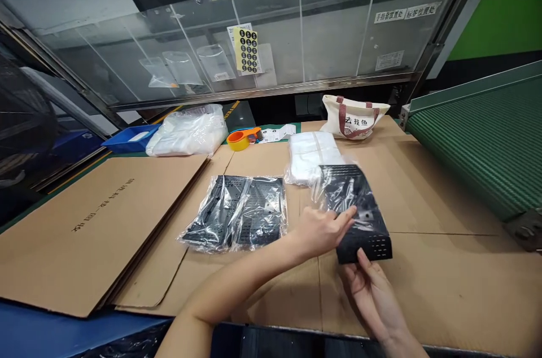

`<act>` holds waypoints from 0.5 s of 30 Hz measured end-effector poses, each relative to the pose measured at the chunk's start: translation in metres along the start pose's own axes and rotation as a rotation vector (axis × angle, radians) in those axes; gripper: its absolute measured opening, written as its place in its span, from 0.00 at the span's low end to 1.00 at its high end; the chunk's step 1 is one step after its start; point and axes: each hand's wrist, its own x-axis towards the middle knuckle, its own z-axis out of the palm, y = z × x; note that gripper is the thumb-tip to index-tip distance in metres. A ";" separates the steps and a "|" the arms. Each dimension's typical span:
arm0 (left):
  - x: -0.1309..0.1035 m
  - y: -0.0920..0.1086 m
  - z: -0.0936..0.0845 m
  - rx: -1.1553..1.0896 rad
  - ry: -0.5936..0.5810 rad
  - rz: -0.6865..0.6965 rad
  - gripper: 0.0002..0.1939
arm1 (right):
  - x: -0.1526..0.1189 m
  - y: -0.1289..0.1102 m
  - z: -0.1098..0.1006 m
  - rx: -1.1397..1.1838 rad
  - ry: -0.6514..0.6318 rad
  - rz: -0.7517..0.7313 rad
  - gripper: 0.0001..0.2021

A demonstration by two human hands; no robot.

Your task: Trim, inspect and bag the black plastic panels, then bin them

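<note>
A black slotted panel (pixel 355 188), shaped like a flat cover, is tilted up over the table with its far part inside a clear plastic bag (pixel 317 194). My right hand (pixel 372 293) grips the panel's near end from below, thumb pressed on its face. Across the panel's left side reaches my left hand (pixel 324 231), its fingers closed at the bag's edge and the index finger lying along the panel. To the left, two similar bagged black panels (pixel 259 211) lie side by side on the cardboard. Behind the held panel is a stack of white plastic bags (pixel 313 149).
Flat cardboard sheets (pixel 105 222) are stacked at left. Along the back sit a blue tray (pixel 131 138), a plastic-wrapped bundle (pixel 188 131), an orange tape dispenser (pixel 243 138) and a cloth bag (pixel 354 117). A green conveyor belt (pixel 486 132) borders the right side.
</note>
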 end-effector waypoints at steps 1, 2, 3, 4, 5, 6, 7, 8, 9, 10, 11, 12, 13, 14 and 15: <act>-0.002 0.004 -0.001 0.004 0.019 0.011 0.18 | 0.001 0.000 0.001 0.023 0.013 -0.023 0.17; -0.003 0.008 -0.001 0.010 0.036 0.020 0.18 | 0.001 0.000 0.002 0.016 0.009 -0.028 0.17; -0.004 0.012 -0.002 0.018 0.051 0.029 0.18 | 0.002 0.001 0.002 -0.014 -0.010 -0.020 0.16; -0.005 0.017 -0.003 0.025 0.061 0.043 0.18 | 0.003 0.001 0.002 -0.054 -0.040 -0.007 0.15; -0.006 0.021 -0.004 0.029 0.069 0.060 0.19 | 0.003 0.001 0.002 -0.091 -0.072 0.000 0.14; -0.007 0.026 -0.006 0.031 0.076 0.079 0.19 | 0.004 0.001 0.001 -0.111 -0.097 -0.010 0.14; -0.009 0.030 -0.008 0.031 0.079 0.101 0.20 | 0.006 0.001 0.001 -0.108 -0.107 -0.046 0.13; -0.011 0.034 -0.010 0.029 0.075 0.126 0.20 | 0.008 0.001 0.000 -0.084 -0.097 -0.105 0.14; -0.013 0.037 -0.012 0.028 0.070 0.145 0.21 | 0.009 0.000 0.000 -0.054 -0.073 -0.177 0.14; -0.015 0.040 -0.015 0.026 0.062 0.158 0.22 | 0.011 0.000 0.000 -0.036 -0.047 -0.242 0.14; -0.017 0.041 -0.018 0.022 0.054 0.168 0.23 | 0.012 -0.001 0.000 -0.040 -0.023 -0.293 0.14; -0.020 0.042 -0.020 0.014 0.044 0.178 0.24 | 0.013 -0.002 0.001 -0.069 -0.006 -0.327 0.13; -0.022 0.042 -0.022 0.004 0.038 0.187 0.24 | 0.013 -0.002 0.001 -0.117 0.009 -0.353 0.12; -0.025 0.041 -0.023 -0.009 0.037 0.191 0.25 | 0.013 -0.003 0.001 -0.182 0.022 -0.378 0.10; -0.027 0.039 -0.022 -0.022 0.039 0.179 0.25 | 0.012 -0.005 0.000 -0.265 0.030 -0.409 0.10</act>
